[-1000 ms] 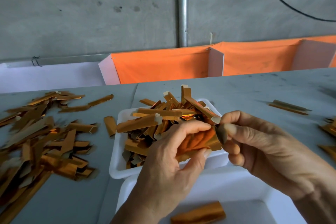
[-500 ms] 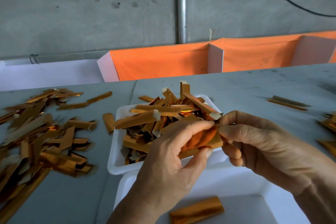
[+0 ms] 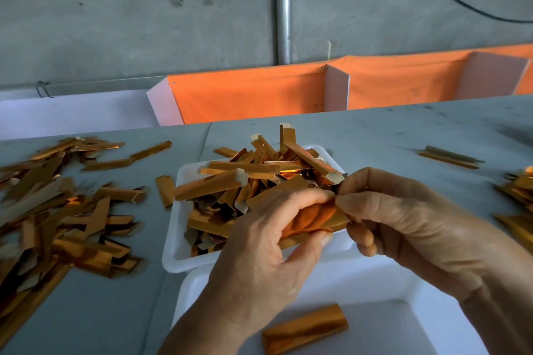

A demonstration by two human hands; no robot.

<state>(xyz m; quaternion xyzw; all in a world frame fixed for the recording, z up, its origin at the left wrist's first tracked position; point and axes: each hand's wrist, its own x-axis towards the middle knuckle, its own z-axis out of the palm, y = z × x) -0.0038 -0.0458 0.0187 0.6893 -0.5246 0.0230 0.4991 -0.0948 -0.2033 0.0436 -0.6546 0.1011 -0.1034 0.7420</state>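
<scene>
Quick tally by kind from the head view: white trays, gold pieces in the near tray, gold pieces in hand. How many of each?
White trays: 2 (far tray, near tray)
Lone gold piece in near tray: 1
Held gold piece, between left hand and right hand: 1
Total: 4
Heaped loose pieces elsewhere: too many to count.

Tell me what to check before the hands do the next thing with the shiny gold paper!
1. Left hand grips the gold paper: ok.
2. Right hand pinches the paper's end: ok.
3. Fold is finished: cannot tell, the fingers hide it.
4. Near tray has room beside its one folded piece: ok.
5. Far tray holds plenty more pieces: ok.
</scene>
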